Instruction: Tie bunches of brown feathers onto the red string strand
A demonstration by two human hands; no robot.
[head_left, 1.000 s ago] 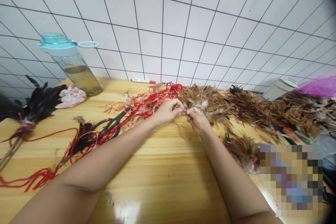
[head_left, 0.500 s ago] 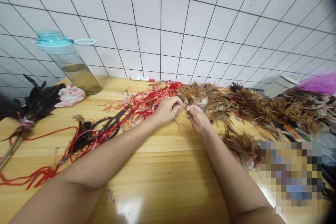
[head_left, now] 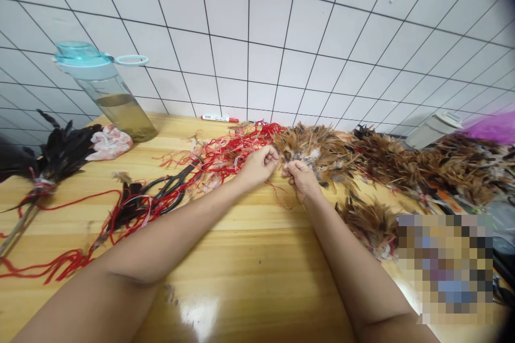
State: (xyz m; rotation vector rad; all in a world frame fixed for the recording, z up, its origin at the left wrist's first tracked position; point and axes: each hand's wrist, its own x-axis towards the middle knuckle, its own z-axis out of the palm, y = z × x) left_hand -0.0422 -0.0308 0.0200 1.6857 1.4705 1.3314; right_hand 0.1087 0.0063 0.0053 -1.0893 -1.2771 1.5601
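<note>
My left hand point(head_left: 257, 167) and my right hand point(head_left: 301, 179) are close together at the middle of the wooden table. Both pinch at the near edge of a bunch of brown feathers point(head_left: 317, 151), though the fingers hide exactly what they hold. A tangle of thin red string point(head_left: 229, 158) lies just beyond my left hand and runs up to the feathers. Black-handled scissors point(head_left: 171, 190) rest in loose red strands to the left of my left forearm.
Further left are a black feather duster point(head_left: 56, 163) and a pink cloth point(head_left: 110, 143). A water bottle point(head_left: 110, 96) and a red-capped marker point(head_left: 215, 118) stand by the tiled wall point(head_left: 249, 27). Long brown feather strips point(head_left: 422, 166) cover the right side, near a purple bag point(head_left: 493, 128).
My fingertips have separated a little, with the left hand curling higher than the right. The whole view has shifted slightly.
</note>
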